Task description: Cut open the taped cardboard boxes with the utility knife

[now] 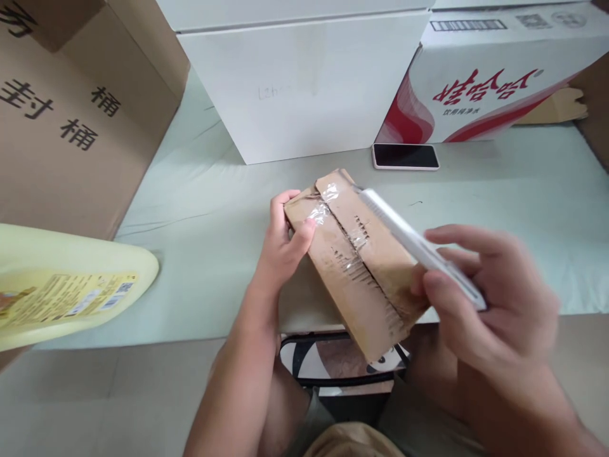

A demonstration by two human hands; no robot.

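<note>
A small brown cardboard box (380,254) tilts over the front edge of the covered table. Clear tape lies across its far end, and a dark slit runs lengthwise between its flaps, with torn marks on both sides. My left hand (288,235) grips the far left corner, thumb on top and fingers round the side. In my right hand (485,285), slightly blurred, is a white utility knife (419,244). It slants above the right side of the box, with its tip near the far right corner. Whether the blade touches the cardboard I cannot tell.
A white box (309,89) stands at the back, beside a red-and-white printed carton (476,89). A phone (405,157) lies before them. On the left are a large cardboard box (95,127) and a yellow package (71,279). The pale green cloth (190,254) ends at the front edge.
</note>
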